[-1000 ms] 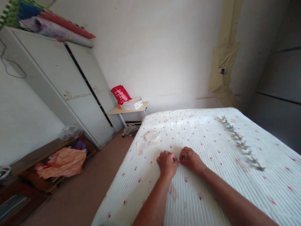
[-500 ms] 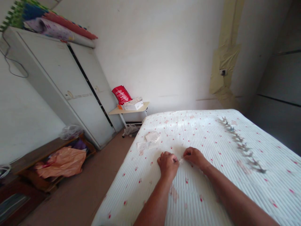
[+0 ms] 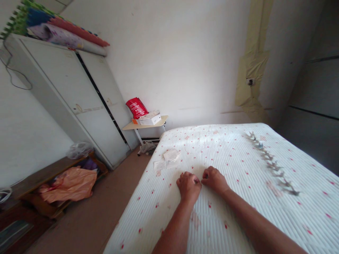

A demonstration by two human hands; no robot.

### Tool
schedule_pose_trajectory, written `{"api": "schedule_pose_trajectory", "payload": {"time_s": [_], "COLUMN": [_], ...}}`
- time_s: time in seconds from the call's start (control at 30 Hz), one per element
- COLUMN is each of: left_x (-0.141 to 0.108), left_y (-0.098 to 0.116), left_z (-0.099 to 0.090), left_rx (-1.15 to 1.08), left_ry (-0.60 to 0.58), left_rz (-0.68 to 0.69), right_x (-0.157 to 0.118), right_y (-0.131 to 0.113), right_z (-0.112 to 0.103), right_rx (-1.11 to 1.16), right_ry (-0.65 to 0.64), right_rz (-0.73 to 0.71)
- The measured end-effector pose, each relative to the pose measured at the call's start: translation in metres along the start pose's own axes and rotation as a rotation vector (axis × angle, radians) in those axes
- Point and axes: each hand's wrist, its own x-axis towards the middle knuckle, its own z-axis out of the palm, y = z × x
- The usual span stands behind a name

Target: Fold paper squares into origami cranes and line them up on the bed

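Observation:
Over the middle of the bed, my left hand (image 3: pixel 189 185) is closed in a pinch, its thumb and forefinger pressed together. Almost touching it on the right, my right hand (image 3: pixel 215 179) is pinched too, fingertips turned toward the left one. A small, whitish piece of paper showed between the two hands a moment ago; now the fingers mostly hide it. Beyond my left hand lie several thin printed paper sheets (image 3: pixel 171 156). To the right, a row of small folded paper figures (image 3: pixel 275 165), like cranes, runs along the bed.
Both hands work on a white bed (image 3: pixel 227 211) with red dots. A small table (image 3: pixel 129 126) holding a red bag (image 3: pixel 137 108) and a white box (image 3: pixel 150 120) stands behind the bed's left corner. A grey cabinet (image 3: pixel 66 84) and a low wooden bench (image 3: pixel 57 165) are at the left.
My right hand has moved slightly left, closing the gap to my left hand. The whitish paper between them has gone mostly out of sight. My left hand has hardly moved.

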Motion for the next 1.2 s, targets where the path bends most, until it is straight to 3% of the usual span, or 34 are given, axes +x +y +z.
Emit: {"api": "schedule_pose_trajectory", "payload": {"time_s": [0.83,1.2], "left_x": [-0.002,-0.002], "left_y": [0.003,0.005], "left_z": [-0.004,-0.006], "left_rx": [0.048,0.045], "left_ry": [-0.007,-0.016], "left_rz": [0.013,-0.011], "right_x": [0.009,-0.002], "right_y": [0.010,0.011], "right_z": [-0.005,0.002], "right_rx": [0.006,0.060], "right_ry": [-0.038,-0.025], "right_rz": [0.083,-0.060]}}
